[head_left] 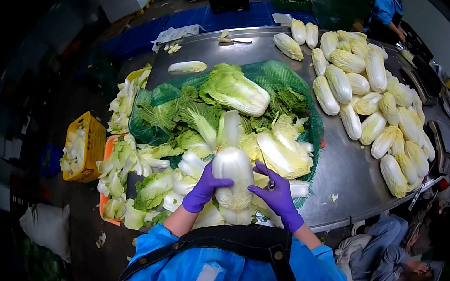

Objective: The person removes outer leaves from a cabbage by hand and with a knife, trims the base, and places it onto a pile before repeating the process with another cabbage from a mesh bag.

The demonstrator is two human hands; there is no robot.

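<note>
The fingers (222, 183) of the left hand (203, 189), in a purple glove, are curled round the left flank of a cabbage (233, 176), with the thumb side pressed against it. The right hand (279, 196), gloved the same, is closed on the handle of a knife (265, 167). Its thin blade slants up and away just beside the cabbage's right shoulder, and this hand's fingers touch that side too.

The cabbage stands between the two hands at the near edge of the steel surface (345, 169), close to the person's chest. It is pale and smooth, mostly white ribs with a faint yellow-green tinge, its outer leaves stripped.

Behind it, untrimmed leafy heads lie heaped on a green net (293, 84). Loose green leaves (131, 168) pile up to the left, over an orange crate (108, 146) and near a yellow crate (87, 143). Trimmed cabbages (375, 103) lie in rows on the far right.
</note>
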